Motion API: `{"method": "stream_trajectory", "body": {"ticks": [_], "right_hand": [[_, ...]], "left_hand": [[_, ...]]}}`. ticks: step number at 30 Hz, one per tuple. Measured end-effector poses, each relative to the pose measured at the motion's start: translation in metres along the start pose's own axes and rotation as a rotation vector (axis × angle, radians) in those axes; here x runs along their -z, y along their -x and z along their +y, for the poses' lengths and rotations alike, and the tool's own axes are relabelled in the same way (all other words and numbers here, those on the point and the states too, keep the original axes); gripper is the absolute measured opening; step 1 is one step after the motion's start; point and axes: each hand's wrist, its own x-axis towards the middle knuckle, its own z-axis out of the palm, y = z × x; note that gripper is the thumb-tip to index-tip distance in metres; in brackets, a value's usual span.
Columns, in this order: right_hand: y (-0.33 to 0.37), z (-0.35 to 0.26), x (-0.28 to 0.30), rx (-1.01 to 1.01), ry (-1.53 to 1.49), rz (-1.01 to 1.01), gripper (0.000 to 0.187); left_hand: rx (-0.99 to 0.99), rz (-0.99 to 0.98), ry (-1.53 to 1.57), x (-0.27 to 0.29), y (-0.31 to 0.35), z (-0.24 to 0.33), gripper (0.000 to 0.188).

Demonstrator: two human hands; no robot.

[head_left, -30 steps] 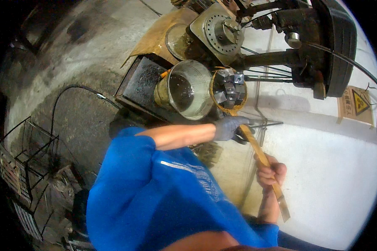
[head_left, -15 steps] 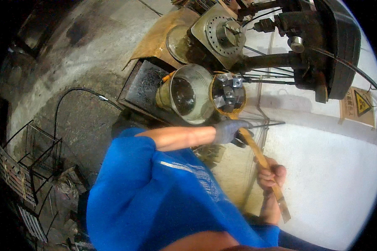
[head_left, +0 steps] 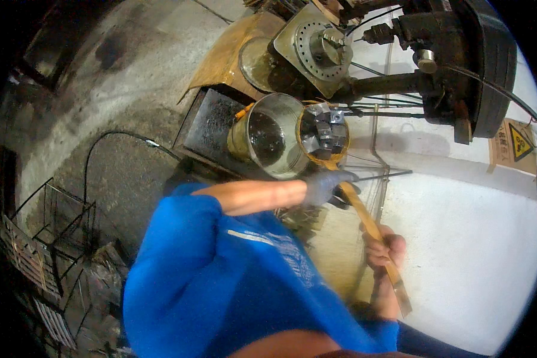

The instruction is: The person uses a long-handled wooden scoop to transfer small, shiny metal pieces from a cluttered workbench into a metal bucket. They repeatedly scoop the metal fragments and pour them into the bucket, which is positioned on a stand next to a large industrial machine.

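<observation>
A long, flat yellowish strip (head_left: 361,208) slants down to the right in front of me, with a duller, metallic-looking lower end. My left hand (head_left: 327,188), in a dark grey glove, is closed at its upper end. My bare right hand (head_left: 383,246) is wrapped around the strip below its middle. From beyond the gloved fingers a thin dark rod (head_left: 388,175) sticks out to the right; I cannot tell whether the glove grips it. Just above my left hand is a round, yellow-rimmed container (head_left: 304,137) with several blocky metal pieces (head_left: 327,132) in it.
A metal bucket (head_left: 292,152) with dark contents stands beside the container. Behind it are a square machine table with a round chuck (head_left: 328,51) and a dark drill head (head_left: 423,36). A white wall (head_left: 471,238) is at the right. Metal racks (head_left: 36,250) stand at the left.
The surroundings have shifted slightly in the view. Both hands keep their hold on the strip, which is in nearly the same place.
</observation>
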Motion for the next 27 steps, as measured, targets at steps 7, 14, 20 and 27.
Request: {"method": "stream_trajectory", "body": {"ticks": [7,14,20,27], "right_hand": [[0.005,-0.001,0.016,-0.022,0.024,-0.055,0.057],[0.01,-0.002,0.028,-0.035,0.029,-0.057,0.047],[0.008,-0.002,0.038,-0.08,0.025,-0.036,0.046],[0.019,0.001,0.046,-0.028,0.057,-0.051,0.047]], "left_hand": [[-0.021,0.111,0.016,-0.005,0.0,-0.012,0.022],[-0.085,0.152,0.031,-0.01,0.002,-0.024,0.017],[-0.08,0.153,0.114,0.009,-0.004,-0.043,0.022],[-0.092,0.164,0.066,0.002,-0.009,-0.047,0.021]]}}
